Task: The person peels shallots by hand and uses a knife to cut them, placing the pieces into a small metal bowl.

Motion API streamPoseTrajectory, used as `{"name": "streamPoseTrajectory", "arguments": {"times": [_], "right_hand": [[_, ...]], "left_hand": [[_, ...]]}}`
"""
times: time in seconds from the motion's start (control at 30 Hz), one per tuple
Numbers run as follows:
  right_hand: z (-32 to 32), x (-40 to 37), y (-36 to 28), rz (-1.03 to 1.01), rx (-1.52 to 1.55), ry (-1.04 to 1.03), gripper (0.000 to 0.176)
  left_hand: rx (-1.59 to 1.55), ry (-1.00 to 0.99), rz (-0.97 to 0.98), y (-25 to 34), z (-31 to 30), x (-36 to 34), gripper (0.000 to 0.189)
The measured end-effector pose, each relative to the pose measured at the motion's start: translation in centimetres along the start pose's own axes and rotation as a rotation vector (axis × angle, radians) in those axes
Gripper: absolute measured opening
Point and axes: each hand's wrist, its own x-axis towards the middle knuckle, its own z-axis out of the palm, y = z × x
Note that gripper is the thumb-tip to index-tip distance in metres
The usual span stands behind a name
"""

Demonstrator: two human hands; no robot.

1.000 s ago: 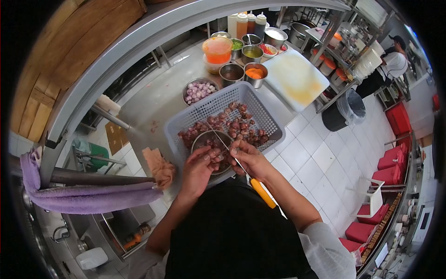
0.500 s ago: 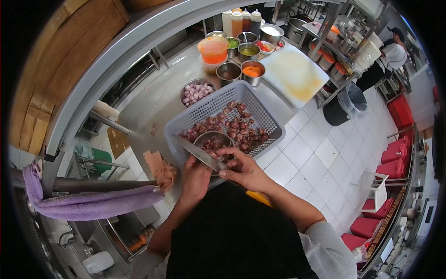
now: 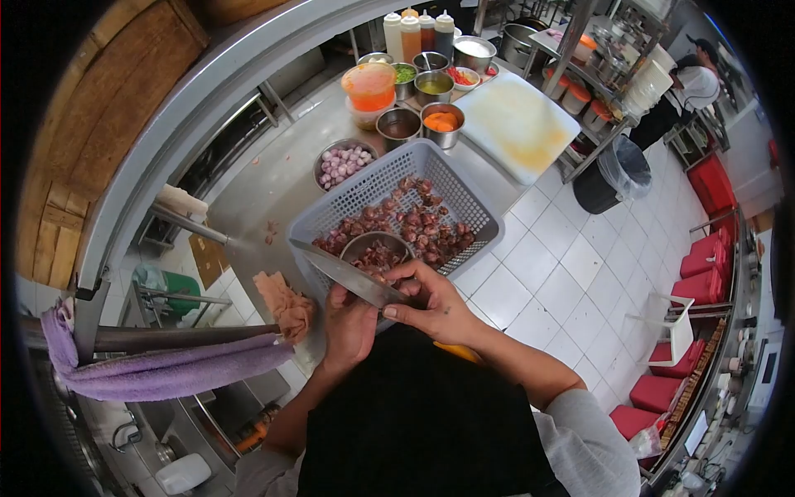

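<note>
A knife (image 3: 346, 274) lies slantwise in front of me, its blade pointing up to the left. My right hand (image 3: 429, 303) grips it near the heel, thumb against the blade; the handle is hidden. A small reddish shallot (image 3: 408, 287) shows by the right fingers. My left hand (image 3: 349, 321) is curled below the blade, which covers its fingertips and whatever they hold. Just beyond the hands, a metal bowl (image 3: 403, 243) of shallot skins sits inside a grey perforated basket (image 3: 299, 229). Unpeeled shallots (image 3: 426, 234) lie around the bowl in the basket.
Peeled shallots fill a metal bowl (image 3: 318, 171) behind the basket. Farther back stand an orange-filled tub (image 3: 369, 87), several metal pots and squeeze bottles. A white cutting board (image 3: 517, 124) is at right, a crumpled cloth (image 3: 284, 305) at left. Another person (image 3: 700, 85) stands far right.
The view has shifted slightly, and the surroundings appear a little displaced. The knife blade has tilted a little between my hands; both hands stay at nearly the same spot.
</note>
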Motion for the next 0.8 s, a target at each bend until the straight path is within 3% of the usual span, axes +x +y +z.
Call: {"name": "streamPoseTrajectory", "arguments": {"times": [0.17, 0.27, 0.33, 0.43, 0.8], "right_hand": [[-0.1, 0.6, 1.2, -0.113, 0.103, 0.019, 0.033], [-0.4, 1.0, 1.0, -0.077, 0.208, 0.020, 0.031], [-1.2, 1.0, 0.8, 0.118, 0.389, -0.045, 0.025], [-1.8, 1.4, 0.7, 0.197, 0.478, -0.098, 0.023], [-3.2, 2.2, 2.1, 0.283, 0.490, -0.004, 0.027]], "left_hand": [[0.061, -0.034, 0.039, -0.7, 0.4, -0.6, 0.023], [0.097, -0.015, 0.041, -0.6, 0.7, -0.4, 0.022], [0.094, 0.010, 0.041, -0.3, 0.6, -0.2, 0.022], [-0.031, -0.054, -0.034, -0.1, 0.5, 0.2, 0.023], [0.056, 0.069, -0.029, 0.7, -0.3, 0.6, 0.022]]}}
